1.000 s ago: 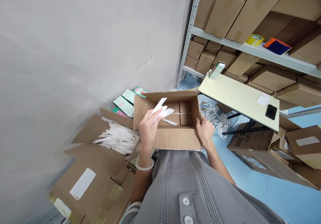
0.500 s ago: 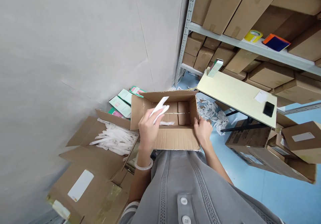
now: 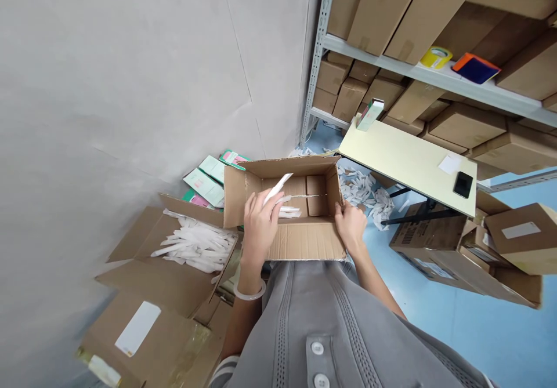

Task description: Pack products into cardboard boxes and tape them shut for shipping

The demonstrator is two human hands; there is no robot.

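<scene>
An open cardboard box (image 3: 300,243) rests on my lap. My left hand (image 3: 259,228) is over its left side, fingers closed on a thin white packet (image 3: 278,188) that sticks up and to the right. More white packets (image 3: 289,211) lie on the box floor just beside that hand. My right hand (image 3: 351,228) grips the box's right wall near its front corner. A pale bangle (image 3: 249,291) circles my left wrist.
A larger open carton (image 3: 148,272) full of white packets (image 3: 195,243) stands at my left. Green and pink cartons (image 3: 209,179) lie by the wall. A small table (image 3: 404,162) with a black phone (image 3: 462,184) stands right, before shelves of brown boxes (image 3: 391,5).
My left hand has lowered toward the box floor. The bunch of packets it held has thinned to one, and more lie in the box. My right hand stays on the box.
</scene>
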